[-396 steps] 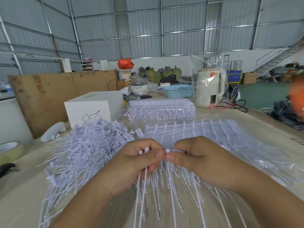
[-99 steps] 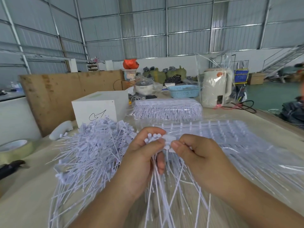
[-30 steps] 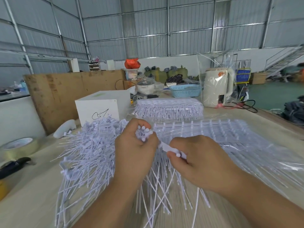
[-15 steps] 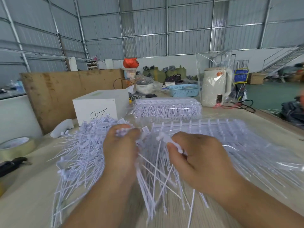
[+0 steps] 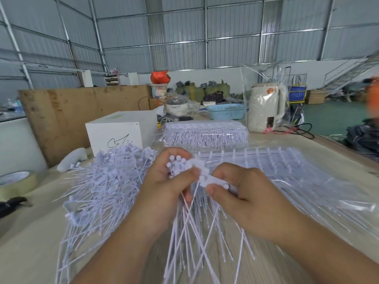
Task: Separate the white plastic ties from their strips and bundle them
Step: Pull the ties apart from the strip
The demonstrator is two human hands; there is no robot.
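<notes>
Just above the desk, the left hand grips a small clutch of freed white plastic ties, heads up, while the right hand pinches the strip at its 3 o'clock. Light, springy and slick, the ties likely splay unless held close under the heads. Loose ties are heaped at 9 o'clock.

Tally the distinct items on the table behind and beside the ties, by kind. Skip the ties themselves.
White box: 1
Tape roll: 1
Blue basket: 1
Cream kettle in plastic bag: 1
Black-handled tool, partly cut off: 1
Total: 5
</notes>
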